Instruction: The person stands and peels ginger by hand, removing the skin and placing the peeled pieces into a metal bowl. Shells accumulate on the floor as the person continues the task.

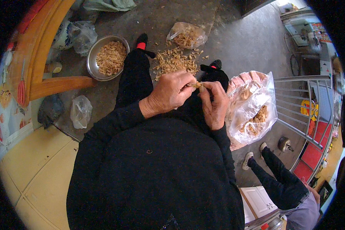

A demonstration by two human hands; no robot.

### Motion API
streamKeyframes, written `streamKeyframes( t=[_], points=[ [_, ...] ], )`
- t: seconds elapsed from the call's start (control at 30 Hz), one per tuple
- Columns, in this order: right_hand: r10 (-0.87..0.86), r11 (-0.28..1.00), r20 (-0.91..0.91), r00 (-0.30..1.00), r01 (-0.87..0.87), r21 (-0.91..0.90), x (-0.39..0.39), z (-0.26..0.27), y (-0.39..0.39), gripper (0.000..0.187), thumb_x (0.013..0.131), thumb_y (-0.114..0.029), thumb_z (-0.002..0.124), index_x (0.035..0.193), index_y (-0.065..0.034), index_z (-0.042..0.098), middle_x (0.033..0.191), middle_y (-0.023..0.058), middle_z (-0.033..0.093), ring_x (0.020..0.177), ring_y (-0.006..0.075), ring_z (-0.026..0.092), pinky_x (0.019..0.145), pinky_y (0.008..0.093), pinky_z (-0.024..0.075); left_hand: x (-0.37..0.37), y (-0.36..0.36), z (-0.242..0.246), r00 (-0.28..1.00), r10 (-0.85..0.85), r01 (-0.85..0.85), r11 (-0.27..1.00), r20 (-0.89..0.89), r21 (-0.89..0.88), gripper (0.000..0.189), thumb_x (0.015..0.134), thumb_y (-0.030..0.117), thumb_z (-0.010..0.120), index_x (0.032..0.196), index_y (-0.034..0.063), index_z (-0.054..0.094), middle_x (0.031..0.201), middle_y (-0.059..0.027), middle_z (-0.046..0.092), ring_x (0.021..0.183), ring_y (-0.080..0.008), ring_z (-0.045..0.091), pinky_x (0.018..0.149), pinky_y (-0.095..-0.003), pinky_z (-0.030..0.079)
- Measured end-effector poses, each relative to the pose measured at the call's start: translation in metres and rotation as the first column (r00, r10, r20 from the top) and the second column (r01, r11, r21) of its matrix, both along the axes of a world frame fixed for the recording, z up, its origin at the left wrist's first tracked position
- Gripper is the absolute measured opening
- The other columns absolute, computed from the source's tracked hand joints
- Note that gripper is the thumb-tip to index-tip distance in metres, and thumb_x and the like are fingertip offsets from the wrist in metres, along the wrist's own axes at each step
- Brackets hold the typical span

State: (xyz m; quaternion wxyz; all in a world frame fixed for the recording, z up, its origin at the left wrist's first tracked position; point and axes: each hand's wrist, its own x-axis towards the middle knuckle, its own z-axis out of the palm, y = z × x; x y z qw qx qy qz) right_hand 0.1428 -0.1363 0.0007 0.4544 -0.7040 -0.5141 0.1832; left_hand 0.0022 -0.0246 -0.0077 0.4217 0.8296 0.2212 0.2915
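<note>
My left hand (171, 93) and my right hand (214, 103) meet above my lap, fingertips pinching a small tan piece (196, 84) between them; it looks like a peanut in its shell, though the fingers partly hide it. On the floor between my feet lies a heap of tan shells (176, 61). A clear plastic bag of similar pieces (187, 36) stands just beyond the heap. To the left, a round metal bowl (89, 61) holds many brownish pieces, likely shelled kernels. An open clear plastic bag (251, 115) with more tan pieces rests on a pink cloth at my right.
A wooden frame (60, 87) stands at the left, with crumpled plastic bags (81, 112) near it. Right of the pink cloth (234, 145) is a metal rack (302, 77). Another person (279, 178) stands at the lower right near a metal kettle (284, 144).
</note>
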Motion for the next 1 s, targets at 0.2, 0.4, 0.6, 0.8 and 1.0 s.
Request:
streamKeyframes(
  t=[0.2,0.4,0.6,0.8,1.0],
  points=[
    [-0.009,1.0,0.114,0.993,0.009,-0.002,-0.002,-0.004,0.002,0.017,0.083,0.001,0.062,0.099,-0.0032,0.06,0.081,0.0148,0.056,0.07,0.0343,0.059,0.062,0.0384,0.049,0.0,-0.001,-0.001,1.0,-0.005,0.005,1.0,0.004,-0.023,0.012,0.08,0.006,0.068,0.091,0.0047,0.062,0.078,-0.0108,0.058,0.069,-0.0266,0.061,0.061,-0.0365,0.048],
    [-0.078,0.995,0.138,0.987,0.068,0.078,-0.007,-0.014,0.005,0.016,0.08,0.004,0.06,0.094,-0.0027,0.059,0.08,0.0146,0.055,0.069,0.0336,0.058,0.061,0.038,0.0476,0.0,-0.003,-0.003,1.0,-0.016,0.015,0.996,-0.012,-0.084,0.012,0.081,0.007,0.067,0.09,0.0041,0.062,0.078,-0.0101,0.057,0.069,-0.0241,0.061,0.061,-0.0342,0.048],
    [-0.127,0.99,0.014,0.992,0.126,0.059,-0.008,-0.023,0.003,0.014,0.08,0.005,0.058,0.093,-0.001,0.058,0.076,0.0124,0.055,0.065,0.0253,0.058,0.059,0.0337,0.0459,0.001,-0.004,-0.006,1.0,-0.012,0.012,0.991,0.001,-0.13,0.011,0.081,0.007,0.067,0.091,0.0042,0.062,0.077,-0.0091,0.057,0.069,-0.0229,0.06,0.062,-0.0337,0.048],
    [-0.173,0.984,-0.585,0.792,0.116,-0.134,-0.009,-0.014,0.001,0.007,0.094,-0.004,0.054,0.094,-0.0009,0.06,0.073,0.0012,0.057,0.06,0.0076,0.053,0.056,0.0236,0.0431,-0.002,0.001,-0.005,0.999,-0.035,0.032,0.975,-0.014,-0.218,0.011,0.082,0.007,0.068,0.09,0.004,0.061,0.077,-0.0078,0.058,0.069,-0.0209,0.06,0.062,-0.0321,0.047],
    [-0.103,0.976,-0.665,0.74,-0.053,-0.211,0.003,-0.002,0.0,0.016,0.099,-0.018,0.053,0.098,-0.0028,0.06,0.082,0.0017,0.057,0.065,0.0088,0.053,0.063,0.0221,0.0425,-0.012,0.02,-0.008,0.985,-0.149,0.158,0.623,0.082,-0.766,0.013,0.09,0.013,0.066,0.097,0.003,0.062,0.088,-0.0028,0.066,0.075,-0.0094,0.063,0.07,-0.0243,0.051]
  ],
)
